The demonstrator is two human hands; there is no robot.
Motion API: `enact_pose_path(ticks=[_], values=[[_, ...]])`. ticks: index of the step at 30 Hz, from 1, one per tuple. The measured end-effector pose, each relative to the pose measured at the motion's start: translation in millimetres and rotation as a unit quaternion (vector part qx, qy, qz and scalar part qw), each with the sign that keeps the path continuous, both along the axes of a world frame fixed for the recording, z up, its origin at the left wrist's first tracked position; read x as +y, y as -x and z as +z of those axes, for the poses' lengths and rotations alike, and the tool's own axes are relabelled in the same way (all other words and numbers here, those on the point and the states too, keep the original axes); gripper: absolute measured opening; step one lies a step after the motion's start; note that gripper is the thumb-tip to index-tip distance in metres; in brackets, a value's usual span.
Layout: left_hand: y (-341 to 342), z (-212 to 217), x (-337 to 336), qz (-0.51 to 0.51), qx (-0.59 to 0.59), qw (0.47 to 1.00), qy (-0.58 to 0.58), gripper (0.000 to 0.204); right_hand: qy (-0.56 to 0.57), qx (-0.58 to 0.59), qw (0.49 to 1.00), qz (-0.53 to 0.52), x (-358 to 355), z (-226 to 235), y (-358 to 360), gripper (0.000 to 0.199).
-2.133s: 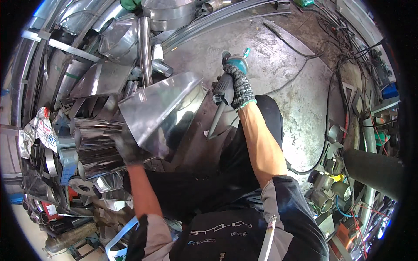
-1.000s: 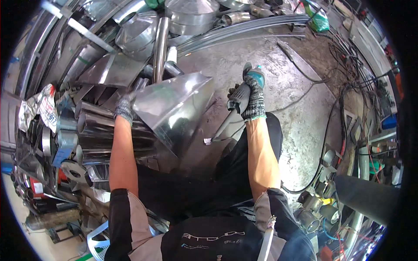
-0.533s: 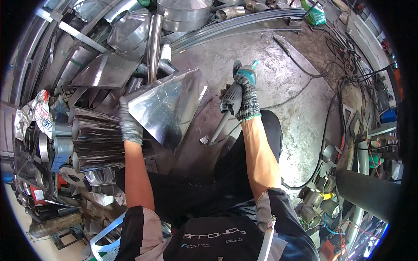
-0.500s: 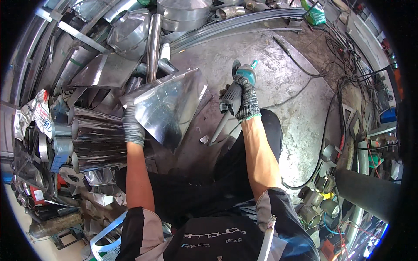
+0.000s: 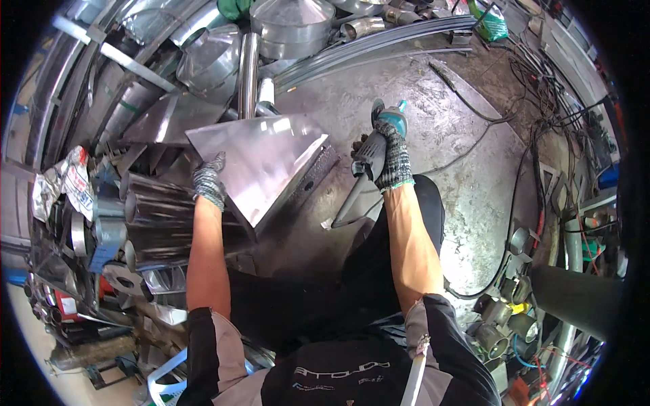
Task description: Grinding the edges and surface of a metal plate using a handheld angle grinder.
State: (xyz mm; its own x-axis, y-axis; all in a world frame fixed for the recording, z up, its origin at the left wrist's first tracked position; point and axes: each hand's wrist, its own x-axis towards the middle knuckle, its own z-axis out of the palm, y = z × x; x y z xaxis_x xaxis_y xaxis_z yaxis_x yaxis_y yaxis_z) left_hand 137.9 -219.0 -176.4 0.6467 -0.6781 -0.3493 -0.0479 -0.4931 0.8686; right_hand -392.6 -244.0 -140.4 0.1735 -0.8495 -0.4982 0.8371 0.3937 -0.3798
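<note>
My right hand [image 5: 393,154], in a grey knit glove, is closed round a teal and grey angle grinder [image 5: 370,155]. The grinder's disc end points away from me and its cord end comes back toward my knee. My gloved left hand [image 5: 210,181] grips the left edge of a shiny folded sheet metal piece [image 5: 261,159], its thumb on top. The piece is tilted, and its near corner points toward me. Along its right side runs a dark metal bar [image 5: 308,177]; whether the two touch I cannot tell. A gap separates the grinder from the sheet.
Dark shiny tubes [image 5: 162,210] lie stacked left of my left arm. An upright steel pipe [image 5: 248,74] and a round metal vessel [image 5: 291,30] stand beyond the sheet. Long metal strips [image 5: 379,42] lie at the back. Black cables [image 5: 525,183] trail on the right, near pipe fittings [image 5: 497,331].
My left hand has turned and tilted the sheet metal piece, showing its bright face and uncovering the dark bar. The grinder has shifted slightly to the right in my right hand.
</note>
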Motion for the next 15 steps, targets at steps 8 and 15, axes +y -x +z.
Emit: enact_pose_path(ticks=[8,15], values=[[84,73,12,-0.077,0.214,0.968,0.106,0.061,-0.008,-0.046,0.997,-0.062,12,42,40,0.058],[63,18,68,0.043,0.241,0.961,0.131,0.039,-0.004,-0.076,0.988,-0.138,-9,39,27,0.065]])
